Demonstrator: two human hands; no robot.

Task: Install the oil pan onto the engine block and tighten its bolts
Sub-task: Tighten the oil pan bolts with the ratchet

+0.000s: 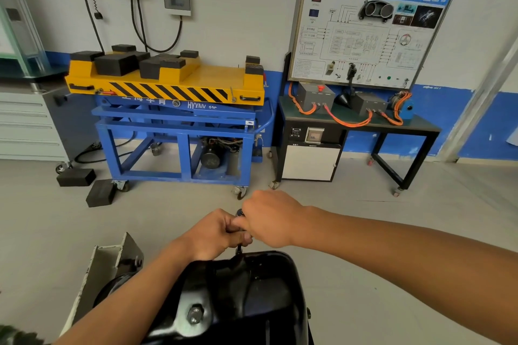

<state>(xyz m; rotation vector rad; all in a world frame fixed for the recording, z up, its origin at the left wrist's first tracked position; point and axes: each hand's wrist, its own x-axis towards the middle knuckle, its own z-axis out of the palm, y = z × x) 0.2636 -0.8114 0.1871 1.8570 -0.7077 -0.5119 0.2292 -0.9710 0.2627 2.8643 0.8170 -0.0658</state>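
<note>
The black oil pan [246, 297] fills the bottom centre, bottom side up, with a silver drain bolt [195, 314] on its near face. At the pan's far edge a dark tool [239, 249] stands upright, its tip down at the rim. My left hand [215, 235] grips the tool's shaft low down. Just above and to the right, my right hand [273, 218] curls round the tool's upper part, whose dark end [239, 213] shows beside the knuckles. Whatever the tip sits on is hidden by the pan's rim and my hands.
A grey-white metal stand plate [106, 269] rises left of the pan. On the floor ahead stand a blue and yellow lift cart [173, 109], loose black rubber blocks [84, 185] and a training bench with orange cables [356, 117]. Grey drawers [28, 126] stand at left.
</note>
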